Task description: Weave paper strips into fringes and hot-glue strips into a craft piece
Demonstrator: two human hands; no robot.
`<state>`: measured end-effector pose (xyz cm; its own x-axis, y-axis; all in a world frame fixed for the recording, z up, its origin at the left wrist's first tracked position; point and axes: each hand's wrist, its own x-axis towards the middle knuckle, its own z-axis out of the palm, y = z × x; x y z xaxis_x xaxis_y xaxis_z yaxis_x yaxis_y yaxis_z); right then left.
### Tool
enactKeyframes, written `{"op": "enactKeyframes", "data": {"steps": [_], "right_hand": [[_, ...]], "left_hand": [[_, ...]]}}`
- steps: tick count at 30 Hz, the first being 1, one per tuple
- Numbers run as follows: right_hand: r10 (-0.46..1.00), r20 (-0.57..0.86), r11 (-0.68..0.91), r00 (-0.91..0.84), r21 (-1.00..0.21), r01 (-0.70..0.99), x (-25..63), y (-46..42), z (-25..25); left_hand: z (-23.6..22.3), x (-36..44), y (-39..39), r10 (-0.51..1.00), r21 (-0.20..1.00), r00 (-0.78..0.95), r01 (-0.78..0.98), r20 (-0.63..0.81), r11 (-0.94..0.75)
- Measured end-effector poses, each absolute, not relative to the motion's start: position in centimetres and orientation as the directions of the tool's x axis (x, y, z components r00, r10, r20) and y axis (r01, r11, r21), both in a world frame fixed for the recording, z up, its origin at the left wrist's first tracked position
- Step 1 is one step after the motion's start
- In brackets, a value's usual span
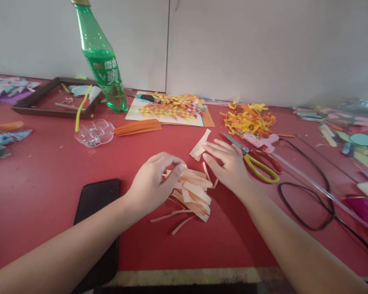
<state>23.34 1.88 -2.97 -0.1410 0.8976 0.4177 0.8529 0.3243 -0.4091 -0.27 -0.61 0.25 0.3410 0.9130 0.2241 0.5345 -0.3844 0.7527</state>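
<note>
A red table point(43, 167) runs up to a pale wall point(248, 49) with a thin dark line going down it. At the near side, the table's edge looks worn and pale.

In the middle of the table is a loose pile of peach paper strips point(196, 190). Two thin ones poke out toward the near left. A small flat peach piece point(199, 146) lies just past the pile, on the far side.

The left hand point(153, 179) is curled over the left part of the pile. Its thumb and pointing finger come together, but I cannot tell if they pinch a strip. The right hand point(230, 163) is open, palm down, with its fingertips at the small flat piece.

Red and yellow scissors point(246, 151) lie just right of the right hand, with a pink glue gun point(260, 141) right behind them. The gun's black cord point(333, 215) makes a loop on the right. A black phone point(98, 200) sits on the near left, partly under the left arm.

Farther back are orange strips point(138, 127), a clear flower-shaped dish point(95, 132), a green bottle point(106, 77), a brown frame point(49, 113) and a heap of orange and yellow paper bits point(248, 119).
</note>
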Motion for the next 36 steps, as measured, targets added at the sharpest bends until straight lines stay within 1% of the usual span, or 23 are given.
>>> {"op": "enactKeyframes", "data": {"steps": [3,6,8,10,12,13,18,21,25,30,33,36], "right_hand": [[0.831,0.548,0.426,-0.095,-0.518,0.742,22.9,0.9,-2.0],[0.776,0.621,0.574,-0.115,-0.617,0.538,22.3,-0.5,-1.3],[0.759,0.624,0.634,-0.187,-0.642,0.431,21.9,-1.4,-1.0],[0.728,0.62,0.686,-0.293,-0.642,0.344,21.4,-2.0,-0.8],[0.688,0.623,0.723,-0.372,-0.63,0.283,21.1,-2.2,-0.7],[0.674,0.627,0.735,-0.391,-0.623,0.268,21.0,-2.3,-0.7],[0.661,0.651,0.748,-0.373,-0.607,0.268,20.7,-2.2,-0.6],[0.681,0.647,0.732,-0.343,-0.615,0.293,20.6,-2.3,-0.7],[0.72,0.621,0.693,-0.309,-0.637,0.337,20.5,-2.3,-1.1],[0.768,0.583,0.637,-0.266,-0.65,0.415,20.7,-2.3,-1.7],[0.815,0.544,0.56,-0.197,-0.654,0.509,20.8,-2.4,-1.9],[0.84,0.522,0.509,-0.148,-0.666,0.545,20.9,-2.4,-1.8]], "left_hand": [[0.0,-0.3,-0.8,0.907,0.727,0.318,0.548,0.277,-0.414],[-0.4,-0.3,-0.8,0.904,0.756,0.296,0.5,0.308,-0.422],[-0.7,-0.2,-0.7,0.908,0.815,0.27,0.41,0.322,-0.411],[-0.8,-0.2,-0.6,0.912,0.873,0.231,0.284,0.34,-0.397],[-0.6,-0.1,-0.6,0.915,0.9,0.191,0.194,0.355,-0.389],[-0.4,-0.1,-0.6,0.915,0.9,0.184,0.189,0.36,-0.392],[0.5,-0.1,-1.1,0.922,0.881,0.199,0.282,0.332,-0.378],[0.6,-0.1,-1.1,0.942,0.917,0.192,0.245,0.274,-0.316],[0.3,0.0,-0.8,0.941,0.948,0.28,0.196,0.19,-0.25],[0.2,0.1,-0.7,0.923,0.951,0.349,0.195,0.162,-0.24],[0.2,0.0,-0.7,0.932,0.972,0.328,0.117,0.157,-0.205],[0.0,-0.1,-0.6,0.963,0.988,0.232,0.05,0.133,-0.149]]}}
